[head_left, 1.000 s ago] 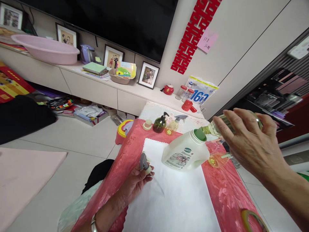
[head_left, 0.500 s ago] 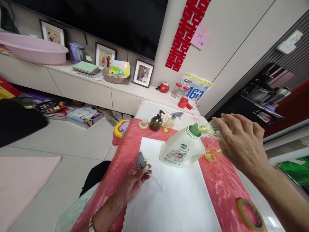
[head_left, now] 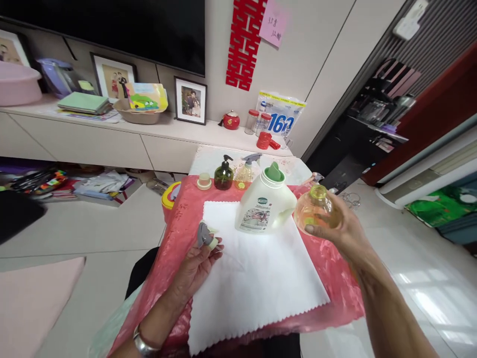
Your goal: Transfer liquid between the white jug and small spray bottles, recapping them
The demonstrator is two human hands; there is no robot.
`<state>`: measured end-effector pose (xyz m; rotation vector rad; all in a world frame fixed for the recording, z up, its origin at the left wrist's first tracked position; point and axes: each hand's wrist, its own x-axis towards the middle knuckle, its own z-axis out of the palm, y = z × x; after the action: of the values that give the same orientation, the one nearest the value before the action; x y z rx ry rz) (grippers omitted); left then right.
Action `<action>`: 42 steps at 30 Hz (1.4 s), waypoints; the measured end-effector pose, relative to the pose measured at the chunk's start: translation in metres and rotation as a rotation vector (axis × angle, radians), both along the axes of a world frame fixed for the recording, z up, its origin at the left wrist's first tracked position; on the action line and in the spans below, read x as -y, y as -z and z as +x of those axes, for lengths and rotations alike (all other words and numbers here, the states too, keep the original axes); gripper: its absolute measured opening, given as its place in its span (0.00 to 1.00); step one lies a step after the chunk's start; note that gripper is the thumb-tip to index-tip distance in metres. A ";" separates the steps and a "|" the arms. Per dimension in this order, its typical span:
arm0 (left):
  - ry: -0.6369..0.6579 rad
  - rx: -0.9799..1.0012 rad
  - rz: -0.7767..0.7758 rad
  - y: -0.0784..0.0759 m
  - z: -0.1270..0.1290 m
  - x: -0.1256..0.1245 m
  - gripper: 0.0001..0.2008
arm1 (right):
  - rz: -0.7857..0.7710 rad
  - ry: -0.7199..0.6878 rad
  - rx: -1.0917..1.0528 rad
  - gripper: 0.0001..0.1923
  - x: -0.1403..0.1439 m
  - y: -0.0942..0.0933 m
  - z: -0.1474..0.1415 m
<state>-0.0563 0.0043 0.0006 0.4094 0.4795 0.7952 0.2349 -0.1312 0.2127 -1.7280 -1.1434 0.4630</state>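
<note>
My left hand grips a grey spray trigger head with a pale collar, its thin tube pointing right over the white cloth. On the right, my right hand is wrapped round a see-through rounded bottle, roughly upright, with a yellow threaded neck and no cap. Amber colour shows low in or behind it; I cannot tell which. Left of that bottle, a white detergent jug stands on the cloth, its mouth open with a green spout inside.
Behind the jug stand a spray bottle, a dark green pump bottle and a pale cap. Red plastic sheeting covers the table. Farther back, a cabinet top holds picture frames, jars and a basin.
My right hand has drawn the bottle away from the jug's mouth and turned it from tipped to upright. My left hand keeps the spray trigger head. The camera view has shifted.
</note>
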 end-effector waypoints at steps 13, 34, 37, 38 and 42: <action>-0.055 -0.046 0.009 -0.024 0.002 0.006 0.16 | 0.144 -0.259 -1.011 0.48 0.033 0.085 -0.045; -0.164 0.003 0.118 -0.105 -0.012 0.020 0.16 | -0.121 -0.181 -0.514 0.43 0.059 0.106 -0.073; -0.212 0.013 0.083 -0.108 -0.012 0.019 0.13 | -0.228 -0.102 0.009 0.43 0.065 0.103 -0.081; -0.224 0.014 0.073 -0.108 -0.012 0.019 0.12 | -0.243 -0.089 0.158 0.42 0.066 0.102 -0.084; -0.231 0.021 0.068 -0.104 -0.012 0.020 0.11 | -0.242 -0.095 0.483 0.37 0.067 0.108 -0.092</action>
<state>-0.0679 -0.0156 0.1042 0.4131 0.4862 1.0403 0.1424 -0.1985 0.1046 -2.0711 -1.5672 0.2510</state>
